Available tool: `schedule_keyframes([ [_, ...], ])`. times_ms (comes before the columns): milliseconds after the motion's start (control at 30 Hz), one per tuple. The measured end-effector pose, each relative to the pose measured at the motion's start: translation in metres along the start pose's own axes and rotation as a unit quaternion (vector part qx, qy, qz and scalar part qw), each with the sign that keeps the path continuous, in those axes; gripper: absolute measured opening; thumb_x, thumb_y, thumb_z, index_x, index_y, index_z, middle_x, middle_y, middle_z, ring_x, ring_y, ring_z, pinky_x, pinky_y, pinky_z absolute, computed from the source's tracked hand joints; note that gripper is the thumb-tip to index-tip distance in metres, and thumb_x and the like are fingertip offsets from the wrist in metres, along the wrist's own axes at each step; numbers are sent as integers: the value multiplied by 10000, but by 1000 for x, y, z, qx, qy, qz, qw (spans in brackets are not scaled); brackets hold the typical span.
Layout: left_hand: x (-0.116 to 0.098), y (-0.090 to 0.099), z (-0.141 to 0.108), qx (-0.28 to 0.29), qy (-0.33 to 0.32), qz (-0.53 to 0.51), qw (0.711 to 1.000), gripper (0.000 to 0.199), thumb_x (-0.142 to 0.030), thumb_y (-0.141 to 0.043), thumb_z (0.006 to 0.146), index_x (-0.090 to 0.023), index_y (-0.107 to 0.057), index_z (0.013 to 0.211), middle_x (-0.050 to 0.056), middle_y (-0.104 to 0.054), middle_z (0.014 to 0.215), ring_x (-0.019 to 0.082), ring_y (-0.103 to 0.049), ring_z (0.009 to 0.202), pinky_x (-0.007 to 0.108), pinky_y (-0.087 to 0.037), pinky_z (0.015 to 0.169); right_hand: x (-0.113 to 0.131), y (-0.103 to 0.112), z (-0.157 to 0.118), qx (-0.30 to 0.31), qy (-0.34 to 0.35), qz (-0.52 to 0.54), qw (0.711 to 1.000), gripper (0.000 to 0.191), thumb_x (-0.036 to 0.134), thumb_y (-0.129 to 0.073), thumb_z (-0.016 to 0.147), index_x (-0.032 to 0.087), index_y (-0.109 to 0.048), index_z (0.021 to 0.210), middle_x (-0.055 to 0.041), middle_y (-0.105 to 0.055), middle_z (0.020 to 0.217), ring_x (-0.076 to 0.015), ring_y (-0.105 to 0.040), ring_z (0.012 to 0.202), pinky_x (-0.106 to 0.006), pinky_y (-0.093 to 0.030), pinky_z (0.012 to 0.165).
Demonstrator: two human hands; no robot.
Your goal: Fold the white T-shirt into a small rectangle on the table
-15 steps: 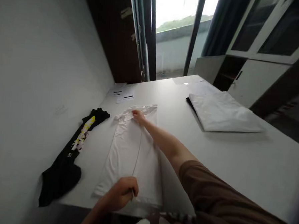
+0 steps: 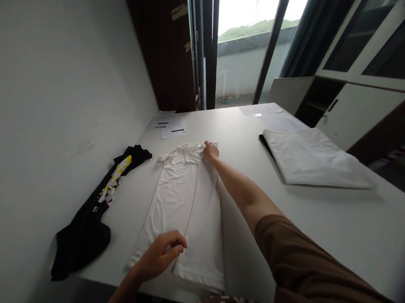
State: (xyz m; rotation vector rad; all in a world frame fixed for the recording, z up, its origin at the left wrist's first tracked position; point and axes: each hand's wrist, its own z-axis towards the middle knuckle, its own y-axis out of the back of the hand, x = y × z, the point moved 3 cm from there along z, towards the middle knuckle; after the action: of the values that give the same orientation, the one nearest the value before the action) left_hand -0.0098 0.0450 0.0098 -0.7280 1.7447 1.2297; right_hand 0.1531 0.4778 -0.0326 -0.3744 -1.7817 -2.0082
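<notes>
A white T-shirt (image 2: 176, 200) lies folded lengthwise on the white table, its collar end away from me and its hem near the front edge. A long fold edge runs down its middle. My right hand (image 2: 211, 152) reaches to the far right corner of the shirt, fingers bent onto the cloth there; the fingertips are partly hidden. Above the near part of the shirt, close to the hem, my left hand (image 2: 161, 253) has loosely bent fingers, thumb apart from them, and nothing between.
Left of the shirt, against the wall, lies a black garment (image 2: 86, 222) with a yellow and white print. A folded white cloth (image 2: 314, 157) rests on the right, something black under its left edge. Papers (image 2: 173, 125) lie at the back left, with more sheets (image 2: 275, 117) at the back right.
My right hand has moved right along the shirt's far end, from the collar to the corner. My left hand has let go of the cloth near the hem and its fingers have loosened.
</notes>
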Motion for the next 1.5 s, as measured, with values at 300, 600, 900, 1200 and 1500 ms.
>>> schedule_keyframes([
  [300,0,-42,13,-66,-75,187,977,115,-163,-578,928,-209,-676,968,34,-642,909,193,-580,889,305,-401,817,-42,12,28,28,-66,-65,995,373,211,-381,1026,167,-643,1288,-189,-691,1221,-272,-662,1095,-326,-467,875],
  [600,1,-46,15,-56,-87,240,965,121,-139,-631,897,-227,-661,974,35,-648,961,211,-581,948,332,-405,864,-68,17,55,14,-21,-81,996,380,255,-407,1014,224,-718,1230,-172,-642,1286,-287,-595,1157,-334,-461,909],
  [900,3,-45,18,-44,-98,246,963,170,-126,-644,864,-232,-651,997,35,-649,976,214,-582,949,340,-410,865,-70,24,84,32,-7,-83,996,339,248,-499,996,244,-685,1280,-147,-709,1191,-251,-671,1028,-300,-459,832],
  [1200,5,-43,20,-66,-90,210,971,92,-172,-584,940,-223,-661,940,43,-666,917,206,-604,902,325,-414,826,-36,19,57,-30,78,-86,993,377,227,-440,1013,193,-633,1335,-188,-566,1370,-303,-491,1268,-379,-420,1006],
  [1500,5,-42,21,-73,-88,197,974,113,-190,-567,953,-219,-672,921,46,-664,894,202,-605,889,314,-418,810,15,-14,38,130,113,-93,981,469,393,-526,1004,283,-536,1460,-131,-680,1297,-296,-637,1146,-385,-457,935],
])
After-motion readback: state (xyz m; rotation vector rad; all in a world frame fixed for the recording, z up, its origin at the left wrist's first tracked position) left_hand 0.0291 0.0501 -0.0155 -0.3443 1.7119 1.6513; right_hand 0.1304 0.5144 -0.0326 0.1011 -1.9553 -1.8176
